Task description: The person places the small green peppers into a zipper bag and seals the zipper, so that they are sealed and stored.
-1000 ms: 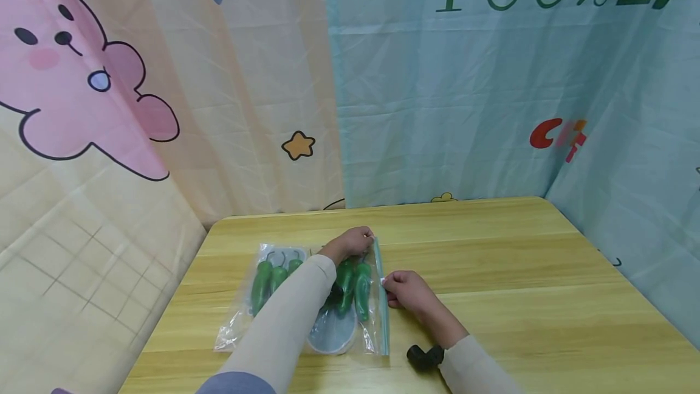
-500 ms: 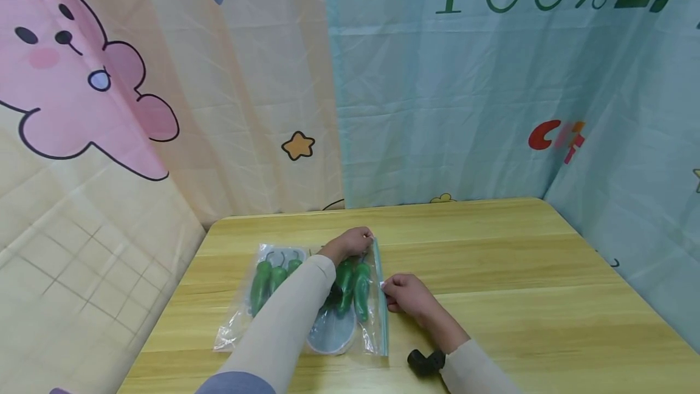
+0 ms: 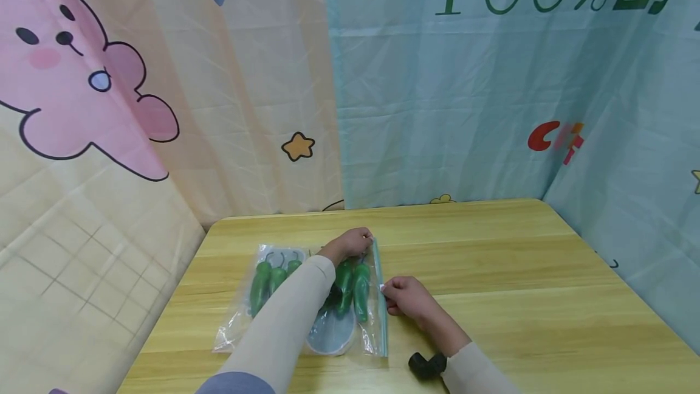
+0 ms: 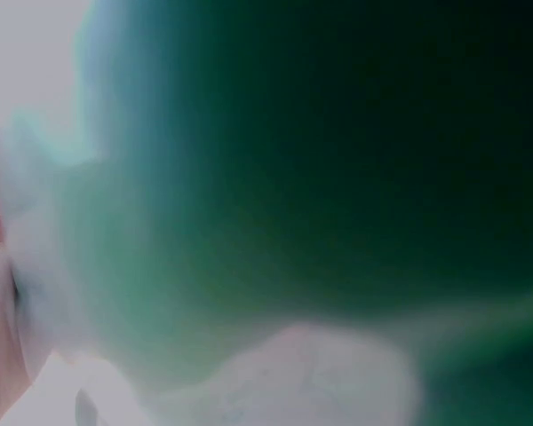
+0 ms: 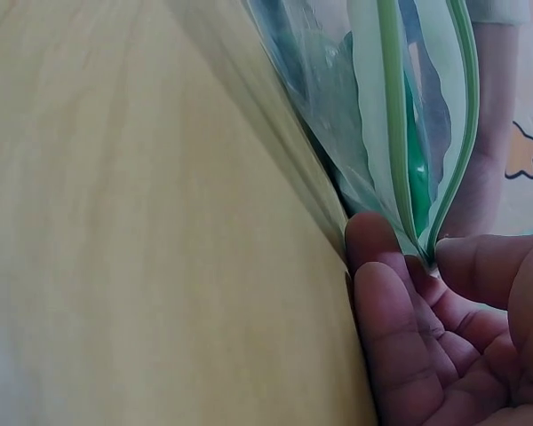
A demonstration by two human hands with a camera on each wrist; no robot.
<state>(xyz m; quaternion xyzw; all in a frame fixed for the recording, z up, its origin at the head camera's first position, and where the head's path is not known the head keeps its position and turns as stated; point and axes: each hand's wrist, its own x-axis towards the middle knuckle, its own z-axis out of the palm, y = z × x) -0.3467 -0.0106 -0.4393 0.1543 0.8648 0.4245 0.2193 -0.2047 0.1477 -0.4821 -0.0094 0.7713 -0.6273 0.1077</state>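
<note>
A clear zip bag [image 3: 235,332] lies flat on the table in the head view, its pale green zip edge [image 3: 385,333] toward the right. Inside it show several green chili peppers [image 3: 361,290] and a pale round dish [image 3: 330,334]. My left hand [image 3: 352,242] pinches the far end of the zip edge, its arm crossing over the bag. My right hand [image 3: 407,298] pinches the zip about midway. In the right wrist view, two zip strips [image 5: 393,106] stand apart and meet at the thumb and fingers [image 5: 395,342]. Blurred green fills most of the left wrist view.
The wooden table [image 3: 519,321] reaches right and back to printed curtains [image 3: 437,108]. A black wrist camera [image 3: 426,365] sits below my right wrist, near the tabletop. My left forearm hides the middle of the bag.
My right hand has slid slightly toward me along the zip edge. My left hand keeps its hold on the far corner, and the bag stays in place.
</note>
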